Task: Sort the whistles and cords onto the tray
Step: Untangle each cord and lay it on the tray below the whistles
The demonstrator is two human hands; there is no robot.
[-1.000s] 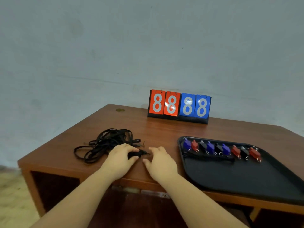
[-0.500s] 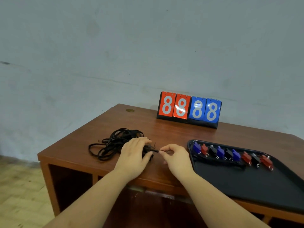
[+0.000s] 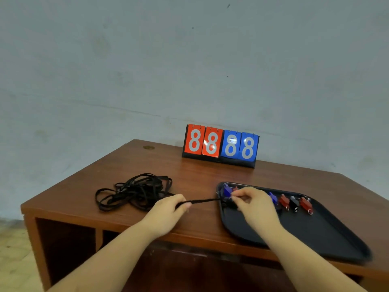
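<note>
A black cord (image 3: 202, 200) runs taut between the left hand (image 3: 166, 216), which pinches one end, and the right hand (image 3: 252, 204), which pinches the other over the black tray's (image 3: 315, 234) near-left corner. Whistles (image 3: 284, 201) (blue, red, black) line the tray's far edge. A tangled cord pile (image 3: 134, 191) lies on the wooden desk (image 3: 200, 175) before a flip scoreboard (image 3: 221, 145).

The right hand (image 3: 255, 204) covers the middle of the row of whistles (image 3: 284, 201) along the tray's (image 3: 315, 232) far edge, so how many lie there cannot be told, and its fingers (image 3: 236, 194) are motion-blurred. Where the stretched cord (image 3: 202, 200) ends is hidden behind that hand at the tray's left corner. The tabletop's (image 3: 189, 175) right edge and near right corner run out of the picture.
</note>
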